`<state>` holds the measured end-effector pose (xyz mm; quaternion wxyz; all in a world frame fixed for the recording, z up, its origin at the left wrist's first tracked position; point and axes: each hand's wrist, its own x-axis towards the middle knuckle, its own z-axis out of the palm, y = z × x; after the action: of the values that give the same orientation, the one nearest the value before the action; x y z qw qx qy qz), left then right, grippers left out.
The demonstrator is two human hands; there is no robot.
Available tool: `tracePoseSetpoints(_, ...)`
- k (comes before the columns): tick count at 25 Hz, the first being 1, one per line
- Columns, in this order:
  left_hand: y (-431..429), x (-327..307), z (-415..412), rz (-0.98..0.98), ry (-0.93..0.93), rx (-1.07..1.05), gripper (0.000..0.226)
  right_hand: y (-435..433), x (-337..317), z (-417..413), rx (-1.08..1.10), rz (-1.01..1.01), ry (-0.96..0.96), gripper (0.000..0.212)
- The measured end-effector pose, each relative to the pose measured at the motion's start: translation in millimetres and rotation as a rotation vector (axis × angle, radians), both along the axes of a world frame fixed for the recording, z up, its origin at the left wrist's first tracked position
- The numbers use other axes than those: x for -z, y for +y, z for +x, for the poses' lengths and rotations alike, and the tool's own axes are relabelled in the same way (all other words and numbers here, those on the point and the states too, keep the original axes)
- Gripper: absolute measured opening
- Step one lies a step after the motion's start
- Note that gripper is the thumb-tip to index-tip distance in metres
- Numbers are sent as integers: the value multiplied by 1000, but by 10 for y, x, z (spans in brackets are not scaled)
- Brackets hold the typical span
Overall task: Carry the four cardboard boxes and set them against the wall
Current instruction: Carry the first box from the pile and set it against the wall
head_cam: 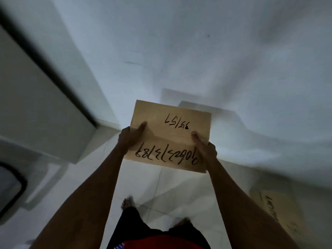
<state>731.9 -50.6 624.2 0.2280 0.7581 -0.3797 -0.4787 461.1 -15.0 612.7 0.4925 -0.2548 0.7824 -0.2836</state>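
Observation:
I hold a cardboard box [170, 130] out in front of me at arm's length, above the floor. Its top carries black handwritten numbers, upside down to me. My left hand [130, 138] grips its left side with the thumb on top. My right hand [205, 147] grips its right side, thumb also on top. A second cardboard box [276, 211] with black writing stands on the floor at the lower right, blurred, close to the white wall [233, 51].
A white wall fills the upper and right part of the view, meeting the pale tiled floor [158, 187]. A grey door or panel with a dark edge [46, 69] stands at left. A dark-rimmed object [10, 187] sits at far left. My bare feet show below.

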Motion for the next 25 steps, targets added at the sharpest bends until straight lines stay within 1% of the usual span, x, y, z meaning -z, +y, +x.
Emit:
tracePoseSetpoints(2, -16, 14, 711, -8, 1, -85, 87, -251, 20, 686, -88, -2, 4, 77)
tracePoseSetpoints(4, -76, 26, 1458, -8, -7, -166, 88, -453, 80, 1437, -128, -3, -1, 66)
tracePoseSetpoints(6, -154, 105, 2148, -9, -58, -225, 89, -649, 190, 2139, -190, -2, 7, 60)
tracePoseSetpoints(8, -288, 156, 2672, -21, -104, -245, 89, -796, 301, 2702, -245, 21, 36, 59)
tracePoseSetpoints(11, -614, 359, 3262, 30, -134, -211, 86, -1023, 567, 3304, -220, 65, 59, 67)
tracePoseSetpoints(14, -1026, 775, 3745, 77, -145, -195, 83, -1408, 981, 3800, -242, 98, 81, 60)
tracePoseSetpoints(16, -1333, 1188, 4046, 76, -170, -182, 76, -1674, 1365, 4089, -259, 93, 99, 52)
tracePoseSetpoints(18, -1589, 1721, 4311, 94, -191, -157, 73, -1890, 1847, 4339, -250, 101, 111, 51)
tracePoseSetpoints(21, -1970, 2874, 4672, 112, -304, -101, 77, -2181, 2969, 4669, -196, 150, 129, 56)
tracePoseSetpoints(25, -2412, 4589, 4974, 132, -496, -11, 76, -2426, 4636, 5044, -102, 212, 137, 57)
